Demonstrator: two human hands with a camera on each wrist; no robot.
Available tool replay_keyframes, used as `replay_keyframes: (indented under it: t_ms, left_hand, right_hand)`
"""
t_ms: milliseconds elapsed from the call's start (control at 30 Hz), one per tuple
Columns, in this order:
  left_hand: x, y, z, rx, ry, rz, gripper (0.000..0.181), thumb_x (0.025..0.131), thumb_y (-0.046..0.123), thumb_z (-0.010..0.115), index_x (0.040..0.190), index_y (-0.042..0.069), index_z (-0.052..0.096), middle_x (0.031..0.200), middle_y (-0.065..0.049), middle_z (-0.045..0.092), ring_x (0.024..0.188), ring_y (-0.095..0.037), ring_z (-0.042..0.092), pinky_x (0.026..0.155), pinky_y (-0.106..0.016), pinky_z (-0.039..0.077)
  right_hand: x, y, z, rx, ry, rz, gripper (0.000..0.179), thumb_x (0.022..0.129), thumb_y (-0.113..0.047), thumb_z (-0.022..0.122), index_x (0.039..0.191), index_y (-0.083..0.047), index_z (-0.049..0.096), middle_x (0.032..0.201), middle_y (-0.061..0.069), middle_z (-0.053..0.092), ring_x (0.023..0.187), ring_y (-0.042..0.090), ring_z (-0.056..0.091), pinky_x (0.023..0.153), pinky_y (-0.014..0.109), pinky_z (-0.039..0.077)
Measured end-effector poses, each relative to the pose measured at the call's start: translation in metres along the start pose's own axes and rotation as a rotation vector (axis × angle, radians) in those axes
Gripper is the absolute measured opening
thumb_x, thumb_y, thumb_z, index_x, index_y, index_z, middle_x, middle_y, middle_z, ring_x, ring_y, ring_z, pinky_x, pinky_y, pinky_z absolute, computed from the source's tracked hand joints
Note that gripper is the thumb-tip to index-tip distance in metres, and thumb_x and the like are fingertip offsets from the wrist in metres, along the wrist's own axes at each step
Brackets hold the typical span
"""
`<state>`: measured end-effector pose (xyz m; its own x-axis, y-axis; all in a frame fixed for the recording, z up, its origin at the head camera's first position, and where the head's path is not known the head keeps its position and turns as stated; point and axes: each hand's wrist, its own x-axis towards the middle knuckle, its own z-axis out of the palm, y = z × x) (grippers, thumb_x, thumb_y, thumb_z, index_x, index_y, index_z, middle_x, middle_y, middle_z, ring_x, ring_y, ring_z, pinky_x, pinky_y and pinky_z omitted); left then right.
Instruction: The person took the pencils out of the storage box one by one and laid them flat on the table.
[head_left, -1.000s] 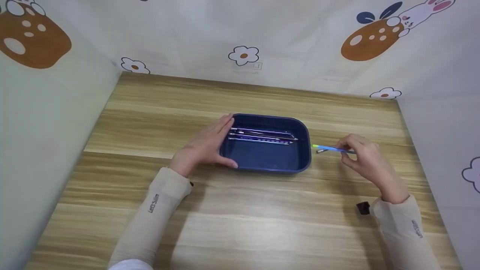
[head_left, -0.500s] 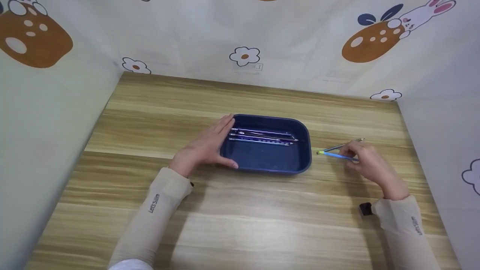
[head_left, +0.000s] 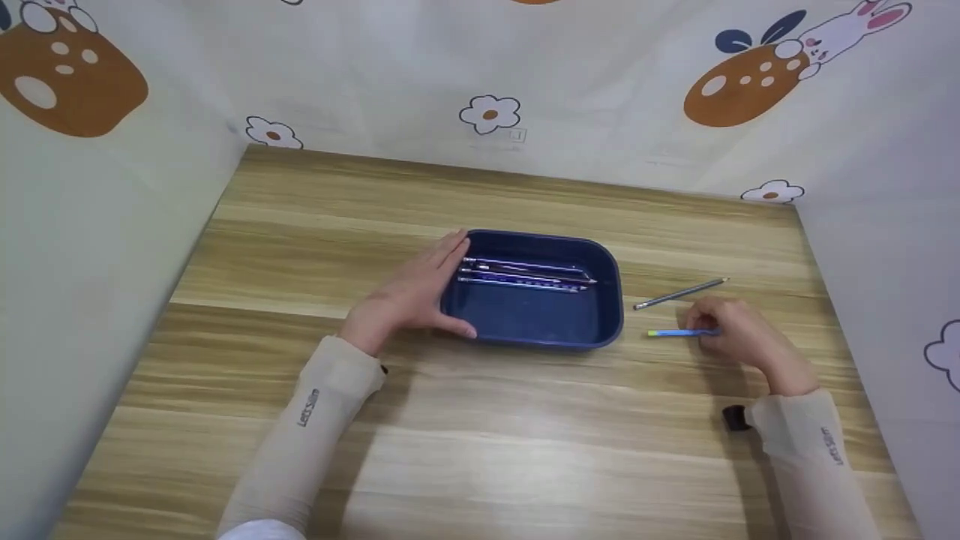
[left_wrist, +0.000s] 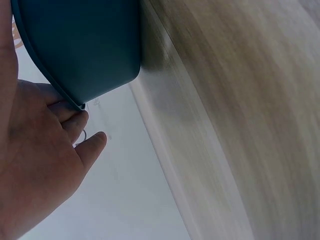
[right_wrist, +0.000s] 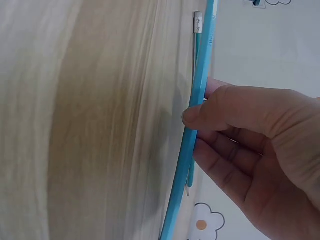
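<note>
A dark blue rectangular box (head_left: 532, 319) stands mid-table with several pencils (head_left: 525, 274) lying side by side along its back half. My left hand (head_left: 409, 298) rests on its left end, fingers straight along the rim and thumb at the front corner; in the left wrist view, fingertips touch the rim of the box (left_wrist: 85, 45). To the right of the box, my right hand (head_left: 739, 334) pinches a blue pencil (head_left: 667, 333) with a yellow-green end, between thumb and fingers. Beyond it a dark pencil (head_left: 679, 294) lies slanted on the table, its eraser end towards the box.
The wood-grain table (head_left: 480, 427) meets a pale patterned curtain (head_left: 375, 82) at the back and pale walls on both sides. A small black object (head_left: 736, 418) sits at my right wrist.
My right hand has drawn the blue pencil towards the front, away from the dark pencil, which now lies fully in sight. The left hand and box have stayed put.
</note>
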<state>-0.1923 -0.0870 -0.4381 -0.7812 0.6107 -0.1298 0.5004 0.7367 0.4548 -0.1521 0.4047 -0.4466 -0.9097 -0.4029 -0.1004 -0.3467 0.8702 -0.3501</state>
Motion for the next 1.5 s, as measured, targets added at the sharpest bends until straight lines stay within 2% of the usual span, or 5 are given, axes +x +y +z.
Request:
replay_keyframes:
  t_ms: [233,600,900,1133,1500]
  left_hand:
    - [-0.001,0.0,0.0,0.016,-0.008,-0.014,0.138,0.066,0.07,0.08,0.16,0.008,0.001,0.169,-0.008,-0.004,0.157,-0.026,0.001,0.13,-0.044,0.01]
    - [-0.002,-0.001,0.001,0.024,-0.01,-0.022,0.138,0.066,0.072,0.078,0.16,0.008,0.0,0.169,-0.007,-0.005,0.157,-0.025,0.0,0.129,-0.043,0.01]
    - [-0.001,0.0,0.0,0.022,-0.01,-0.016,0.137,0.066,0.072,0.078,0.16,0.008,0.001,0.169,-0.007,-0.003,0.157,-0.025,0.001,0.13,-0.043,0.01]
    - [0.0,0.001,0.002,0.018,-0.021,-0.02,0.138,0.066,0.072,0.078,0.161,0.008,0.001,0.169,-0.007,-0.003,0.157,-0.024,0.0,0.13,-0.042,0.01]
    - [0.001,-0.001,0.0,0.03,-0.02,-0.017,0.139,0.065,0.075,0.077,0.16,0.009,-0.001,0.169,-0.007,-0.005,0.157,-0.025,-0.001,0.13,-0.044,0.01]
  right_hand:
    - [0.001,0.003,-0.002,0.001,-0.034,0.003,0.025,0.069,0.013,0.065,0.081,-0.01,0.066,0.079,0.003,0.066,0.071,0.02,0.059,0.063,0.025,0.048]
    - [0.011,0.007,-0.005,-0.026,-0.049,0.025,0.02,0.079,0.011,0.068,0.083,-0.008,0.069,0.08,0.006,0.068,0.076,0.017,0.059,0.066,0.031,0.051]
    - [0.016,0.008,-0.002,-0.013,-0.006,0.026,0.019,0.082,0.008,0.069,0.083,-0.011,0.071,0.086,0.01,0.07,0.081,0.022,0.064,0.071,0.038,0.054]
    - [0.012,0.012,0.001,0.026,0.027,0.012,0.019,0.082,0.011,0.069,0.091,-0.006,0.073,0.092,0.01,0.071,0.089,0.03,0.067,0.08,0.048,0.056]
    - [0.012,0.004,-0.001,0.114,0.115,0.039,0.018,0.081,0.006,0.072,0.096,-0.004,0.071,0.097,0.013,0.07,0.092,0.032,0.067,0.084,0.052,0.055]
